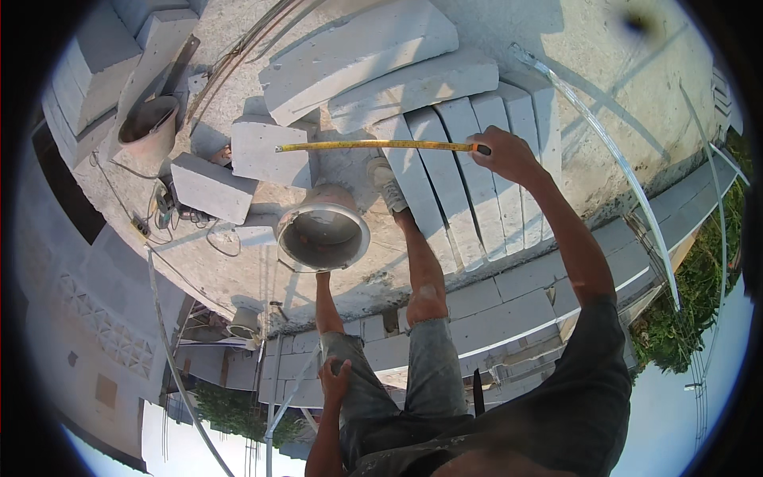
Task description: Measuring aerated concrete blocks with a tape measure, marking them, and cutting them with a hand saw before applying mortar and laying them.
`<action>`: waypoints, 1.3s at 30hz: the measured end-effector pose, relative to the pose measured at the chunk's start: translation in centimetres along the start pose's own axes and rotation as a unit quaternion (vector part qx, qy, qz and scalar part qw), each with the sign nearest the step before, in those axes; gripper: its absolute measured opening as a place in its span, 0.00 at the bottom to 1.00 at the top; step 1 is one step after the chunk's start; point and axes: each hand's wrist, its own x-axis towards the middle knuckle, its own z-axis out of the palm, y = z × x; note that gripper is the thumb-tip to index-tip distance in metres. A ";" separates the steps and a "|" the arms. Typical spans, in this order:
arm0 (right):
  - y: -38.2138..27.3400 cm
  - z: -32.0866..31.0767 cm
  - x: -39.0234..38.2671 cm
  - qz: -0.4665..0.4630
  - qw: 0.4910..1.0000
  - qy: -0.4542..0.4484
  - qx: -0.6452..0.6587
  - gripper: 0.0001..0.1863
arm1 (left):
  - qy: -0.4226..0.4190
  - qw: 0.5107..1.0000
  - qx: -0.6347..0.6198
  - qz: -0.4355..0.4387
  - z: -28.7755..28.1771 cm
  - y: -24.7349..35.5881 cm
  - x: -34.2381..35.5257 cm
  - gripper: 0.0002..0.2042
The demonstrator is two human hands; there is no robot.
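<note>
My right hand (507,157) is closed around the case of a tape measure, raised above a row of pale grey concrete blocks (469,179). From it the yellow tape blade (366,145) runs out to the left, nearly straight, its tip over a shorter block (272,153). Low by my left thigh is my left hand (335,380), fingers curled around a small dark thing that I cannot make out. A round bucket (327,197) with grey residue inside stands in front of my left leg.
Two long blocks (362,56) lie across the row's far end. More blocks (95,67) are stacked at far left beside another bucket (149,131). A corded power tool (164,205) lies near them. Metal poles (616,163) rise at right, by the block wall's edge (509,298).
</note>
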 end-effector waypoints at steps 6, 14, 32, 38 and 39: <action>-18.8 9.3 -13.8 -0.060 0.934 -0.276 0.220 0.24 | -0.097 0.885 -0.455 -0.034 -1.1 14.0 -0.6 0.39; -34.0 16.3 -25.3 -0.073 0.938 -0.128 0.315 0.42 | -0.125 0.829 -0.543 0.054 -1.1 8.9 -0.8 0.33; -29.3 7.0 13.5 -0.125 0.893 0.242 -0.357 0.55 | 0.081 0.553 -0.807 -0.192 -3.2 -15.2 1.6 0.14; -29.4 12.4 23.2 -0.116 0.876 0.184 -0.431 0.58 | -0.023 0.660 -0.686 -0.304 11.6 -18.3 -3.8 0.10; -28.3 12.5 24.2 -0.117 0.873 0.205 -0.427 0.58 | -0.086 0.670 -0.688 -0.266 12.9 -17.2 -3.8 0.10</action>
